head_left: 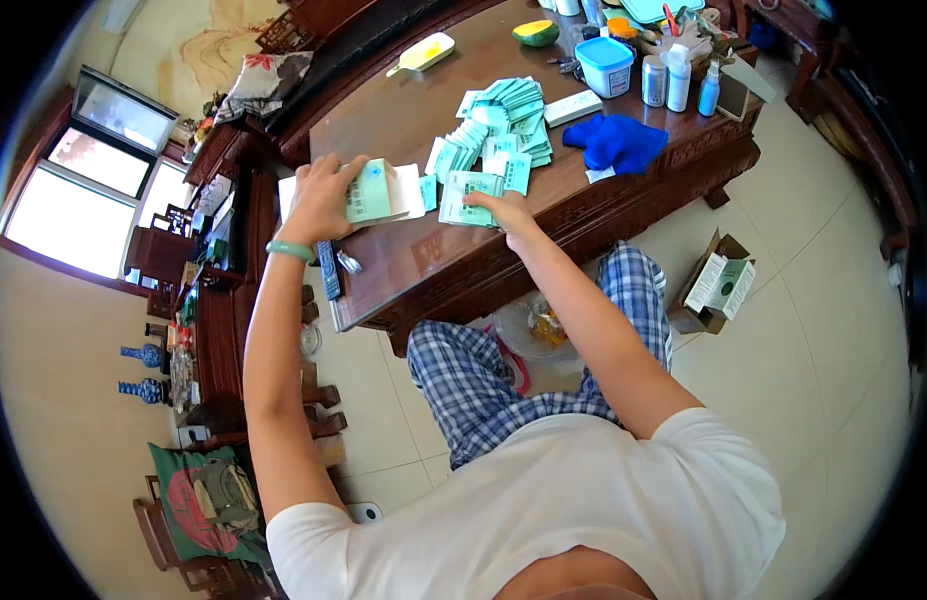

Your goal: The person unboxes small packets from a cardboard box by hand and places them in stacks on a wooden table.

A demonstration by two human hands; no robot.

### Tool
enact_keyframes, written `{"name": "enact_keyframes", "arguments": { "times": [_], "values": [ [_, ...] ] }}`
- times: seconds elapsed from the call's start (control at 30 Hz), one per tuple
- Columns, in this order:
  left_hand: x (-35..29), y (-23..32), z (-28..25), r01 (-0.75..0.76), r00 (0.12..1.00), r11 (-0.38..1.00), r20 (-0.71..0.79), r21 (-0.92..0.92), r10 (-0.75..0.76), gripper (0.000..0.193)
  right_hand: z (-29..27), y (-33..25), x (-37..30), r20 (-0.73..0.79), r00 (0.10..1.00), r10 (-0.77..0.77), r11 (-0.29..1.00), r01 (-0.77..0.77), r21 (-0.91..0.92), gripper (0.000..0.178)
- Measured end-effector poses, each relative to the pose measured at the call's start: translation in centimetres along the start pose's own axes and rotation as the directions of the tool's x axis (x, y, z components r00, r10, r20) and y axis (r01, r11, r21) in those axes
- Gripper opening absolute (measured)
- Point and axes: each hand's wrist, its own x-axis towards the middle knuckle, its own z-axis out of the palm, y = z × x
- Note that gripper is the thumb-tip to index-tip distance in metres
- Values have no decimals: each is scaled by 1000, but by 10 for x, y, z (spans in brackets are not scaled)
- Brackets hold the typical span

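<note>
Packet stack: we've got a thick, flat bundle of teal-and-white paper packets (376, 192) near the front left of the table, left hand (319, 198) curled over its left end, fingers clamped round it.
Single packet: right hand (504, 212) presses flat on another thin teal packet (467, 198) lying on the wood, fingers down on its edge, just beside the bundle.
Loose pile: more of the same flat packets (504, 130) fanned in a messy heap behind our hands.
Table: dark reddish wooden table (424, 265), glossy, carved edge.
Blue cloth: soft crumpled cloth (616, 142), right of the pile.
Tub: round-cornered blue plastic tub (605, 64) at the far side.
Wrist: smooth pale green bangle (289, 250) on our left wrist.
Floor: open cardboard box (717, 285) on pale tiles, well apart to the right.
</note>
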Motion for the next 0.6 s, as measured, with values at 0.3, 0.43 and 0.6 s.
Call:
{"name": "enact_keyframes", "arguments": {
  "times": [0.3, 0.43, 0.6],
  "values": [
    [-50, 10, 32, 84, 920, 857, -290, -508, -262, 87, -14, -5, 70, -84, 958, -274, 410, 38, -911, 66],
    [-73, 43, 55, 124, 820, 656, -295, -744, -490, 101, 3, -13, 45, -13, 931, -366, 294, 102, -950, 91],
    [-78, 70, 89, -73, 698, 556, -441, -828, -565, 108, 8, -20, 32, 33, 925, -378, 308, 159, -938, 92]
  ]
}}
